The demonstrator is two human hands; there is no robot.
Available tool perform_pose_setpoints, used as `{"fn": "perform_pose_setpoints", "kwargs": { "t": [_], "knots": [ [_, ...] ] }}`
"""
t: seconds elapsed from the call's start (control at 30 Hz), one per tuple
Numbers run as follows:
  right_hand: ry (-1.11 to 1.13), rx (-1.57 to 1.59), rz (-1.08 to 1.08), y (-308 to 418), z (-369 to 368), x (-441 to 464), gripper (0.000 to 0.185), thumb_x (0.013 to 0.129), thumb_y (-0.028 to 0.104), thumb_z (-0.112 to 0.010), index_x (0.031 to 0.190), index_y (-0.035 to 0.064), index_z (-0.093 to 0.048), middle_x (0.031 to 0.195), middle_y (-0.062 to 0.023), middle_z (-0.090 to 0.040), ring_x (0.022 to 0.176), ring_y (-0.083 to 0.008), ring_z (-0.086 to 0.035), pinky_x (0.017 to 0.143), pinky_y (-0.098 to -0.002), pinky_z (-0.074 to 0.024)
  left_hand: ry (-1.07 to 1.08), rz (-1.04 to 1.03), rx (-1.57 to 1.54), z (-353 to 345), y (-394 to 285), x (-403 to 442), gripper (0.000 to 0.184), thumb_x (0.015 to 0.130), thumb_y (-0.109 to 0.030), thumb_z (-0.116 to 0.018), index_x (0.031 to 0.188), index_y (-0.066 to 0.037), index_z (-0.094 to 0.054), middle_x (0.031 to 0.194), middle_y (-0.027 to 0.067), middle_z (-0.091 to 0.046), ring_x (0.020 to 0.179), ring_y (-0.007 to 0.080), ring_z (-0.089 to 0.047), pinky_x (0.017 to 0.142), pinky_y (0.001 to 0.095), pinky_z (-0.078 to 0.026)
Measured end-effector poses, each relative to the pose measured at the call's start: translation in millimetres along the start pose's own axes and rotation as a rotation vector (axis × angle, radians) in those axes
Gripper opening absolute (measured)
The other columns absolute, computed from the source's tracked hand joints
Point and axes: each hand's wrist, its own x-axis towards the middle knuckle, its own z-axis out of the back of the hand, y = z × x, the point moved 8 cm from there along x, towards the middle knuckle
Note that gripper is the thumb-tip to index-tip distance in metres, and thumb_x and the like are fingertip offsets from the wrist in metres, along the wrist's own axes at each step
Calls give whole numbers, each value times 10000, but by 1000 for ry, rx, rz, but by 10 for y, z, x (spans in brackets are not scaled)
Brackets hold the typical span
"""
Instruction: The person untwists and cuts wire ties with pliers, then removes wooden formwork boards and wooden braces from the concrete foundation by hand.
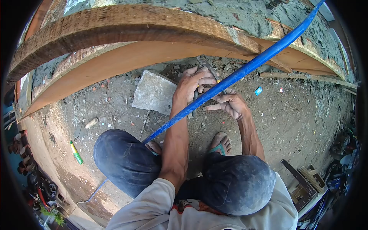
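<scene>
A pair of pliers (210, 69) with dark jaws and a yellow mark is between my hands, low over the dirt near the wooden boards. My left hand (188, 85) is closed around it near the jaws. One handle runs down to my right hand (232, 105), whose fingers are curled loosely at its end. A blue hose (245, 70) crosses diagonally in front of both hands and hides part of the tool and fingers. Beside my left hand lies a rough concrete block (154, 92).
A thick wooden beam (115, 23) and an orange-brown board (126, 57) bound wet grey concrete (222, 15) ahead. A green-and-yellow tube (76, 152) lies left on the ground. A worn wooden object (303, 182) stands at the right, and a blue scrap (258, 91) lies nearby.
</scene>
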Motion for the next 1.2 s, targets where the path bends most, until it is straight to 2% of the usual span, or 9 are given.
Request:
{"fn": "perform_pose_setpoints", "kwargs": {
  "t": [0.17, 0.2, 0.33, 0.43, 0.57, 0.8, 1.0, 1.1, 1.2],
  "knots": [
    [-195, -82, 152, 107, -65, 16, 218, 1024, 143, -643, 1065, -70, -669, 1241, -282, -671, 1274, -405, -621, 900, -548, -637, 84, -81, -217, -216, -43, -42, 282, 1074, -194, -580, 1262, 15, -559, 1258, 192, -703, 1039, 211, -742, 659, 283, -594],
    [-335, -171, 173, 90, -56, -12, 227, 1037, 168, -635, 1032, -56, -673, 1054, -185, -703, 1120, -332, -692, 900, -535, -637, 125, -90, -263, -256, -35, -61, 333, 1060, -132, -591, 1343, 29, -524, 1308, 198, -687, 1155, 246, -705, 852, 343, -619],
    [-442, -171, 211, -67, 99, 60, 213, 1033, 156, -607, 954, -33, -667, 834, -48, -558, 851, -233, -685, 919, -538, -630, 168, -176, -337, -267, 71, 12, 508, 1014, -46, -587, 1477, 75, -413, 1379, 231, -646, 1324, 325, -601, 1096, 399, -493],
    [-385, -50, 212, -108, 128, 148, 201, 1014, 138, -609, 966, -44, -680, 876, -80, -605, 869, -243, -700, 920, -521, -631, 290, -179, -490, -206, 80, -6, 534, 977, -28, -578, 1473, 80, -412, 1388, 223, -644, 1343, 310, -589, 1104, 394, -484],
    [-374, -104, 188, -42, 257, 146, 217, 978, 131, -634, 1007, -75, -694, 913, -128, -680, 880, -247, -720, 900, -469, -638, 505, -136, -633, -192, 2, -6, 613, 957, 26, -576, 1522, 50, -338, 1540, 248, -479, 1421, 363, -498, 1079, 481, -518],
    [-506, -187, 275, -256, 387, 83, 225, 950, 129, -646, 1030, -60, -736, 856, -115, -732, 758, -207, -716, 710, -337, -615, 197, -139, -425, -338, 4, 31, 368, 1027, -160, -645, 1316, -3, -481, 1316, 239, -616, 1277, 326, -606, 992, 440, -558],
    [-494, -90, 285, 36, -120, -22, 315, 1012, 191, -601, 1153, -78, -682, 1061, -177, -705, 844, -231, -726, 796, -420, -641, -72, -91, -128, -266, -81, 15, 287, 979, -179, -743, 1105, 1, -558, 836, 87, -638, 670, 200, -693, 531, 334, -600],
    [-414, -202, 96, -48, -61, -26, 407, 1045, 261, -584, 1267, -78, -620, 1217, -239, -660, 1033, -319, -720, 858, -479, -636, -116, -42, -227, -274, -90, 23, 219, 1027, -186, -664, 1079, 6, -572, 820, 85, -640, 630, 207, -673, 546, 343, -607],
    [198, 142, -215, -352, -351, 64, 565, 1034, 365, -606, 1411, -46, -512, 1317, -292, -617, 1248, -460, -614, 929, -597, -578, -115, -56, -142, -224, -40, 115, 206, 1075, -199, -567, 1076, 5, -603, 853, 91, -651, 640, 222, -670, 593, 358, -620]
  ]
}}
